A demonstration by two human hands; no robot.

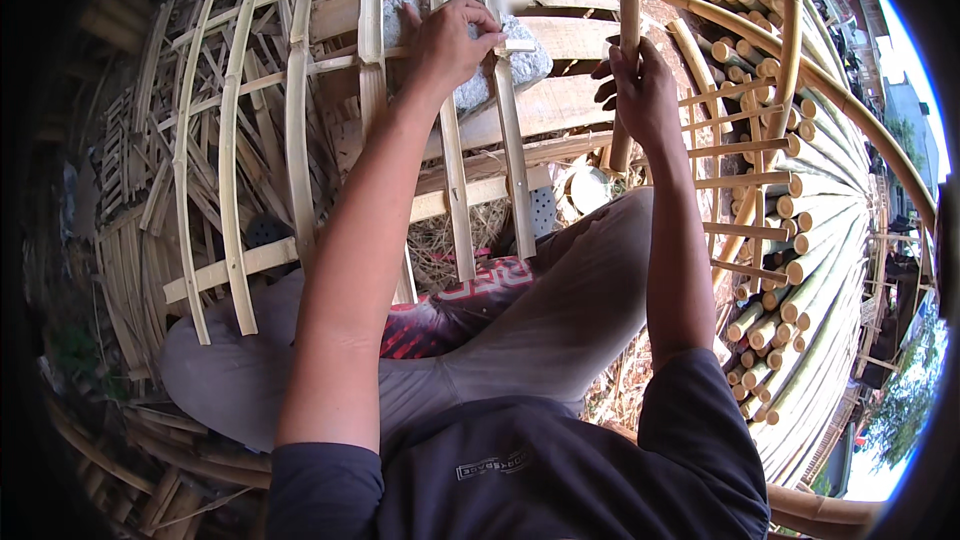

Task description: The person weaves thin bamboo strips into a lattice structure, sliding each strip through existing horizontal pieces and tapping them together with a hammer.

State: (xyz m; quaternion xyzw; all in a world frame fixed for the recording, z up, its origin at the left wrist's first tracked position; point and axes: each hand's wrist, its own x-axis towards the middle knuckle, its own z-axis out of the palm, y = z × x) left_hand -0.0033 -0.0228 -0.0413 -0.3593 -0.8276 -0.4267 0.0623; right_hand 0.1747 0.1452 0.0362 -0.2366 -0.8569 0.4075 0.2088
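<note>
Over a lattice of split bamboo slats (298, 110), my left hand (455, 40) is closed in a pinch beside the crossing of a long slat (511, 130) and a cross strip (335, 65). Whatever lies between its fingertips is too small or hidden to name. A rough grey stone block (528, 65) sits beneath that crossing. To the right, my right hand (648, 90) grips a hammer (629, 5) partway along its wooden handle. The hammer stands roughly upright in the picture, its metal head at the top, apart from the slats.
Cut bamboo poles (800, 270) are stacked on the right, with a small bamboo rack (740, 180) before them. A bent pole (850, 90) arches there. Wide bamboo pieces (570, 40) lie under the lattice. Loose strips (130, 160) pile up at left. My bent legs (560, 310) are below the slats.
</note>
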